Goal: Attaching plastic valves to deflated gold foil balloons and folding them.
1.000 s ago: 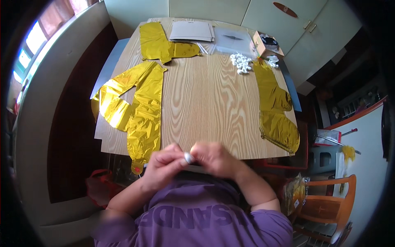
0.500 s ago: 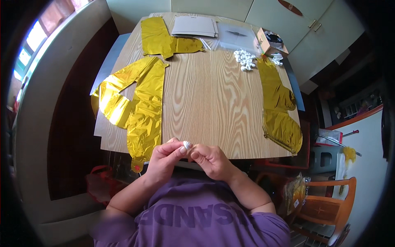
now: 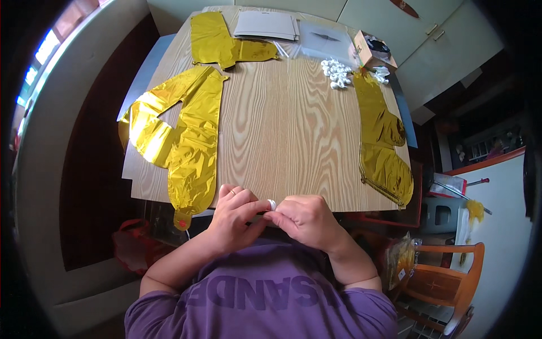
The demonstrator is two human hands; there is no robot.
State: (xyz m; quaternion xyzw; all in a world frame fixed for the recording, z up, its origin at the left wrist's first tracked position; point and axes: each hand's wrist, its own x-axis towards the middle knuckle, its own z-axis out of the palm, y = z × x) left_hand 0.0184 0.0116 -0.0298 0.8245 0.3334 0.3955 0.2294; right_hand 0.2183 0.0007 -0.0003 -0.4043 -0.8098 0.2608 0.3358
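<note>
A small white coil (image 3: 272, 205) of ribbon or string sits at the tip of my left index finger. My left hand (image 3: 238, 219) is closed round it near the table's front edge, a ring on one finger. My right hand (image 3: 307, 221) is closed too, its curled fingers and thumb meeting the left fingertips beside the coil. Whatever the right fingers pinch is hidden. Left of my hands lies a flat gold foil balloon (image 3: 195, 147), its tabbed lower end over the table edge.
More flat gold foil balloons lie at the far left (image 3: 212, 42) and along the right side (image 3: 381, 141) of the wooden table (image 3: 271, 130). Farther back are white coils (image 3: 337, 73), grey-white sheets (image 3: 266, 25), a clear plastic sheet (image 3: 324, 40) and an open box (image 3: 372, 51). A wooden chair (image 3: 446, 277) stands at right.
Both hands have shifted slightly right with the white coil. My right hand has turned over, showing its back, and the left fingers have lifted. The view has tilted a little.
</note>
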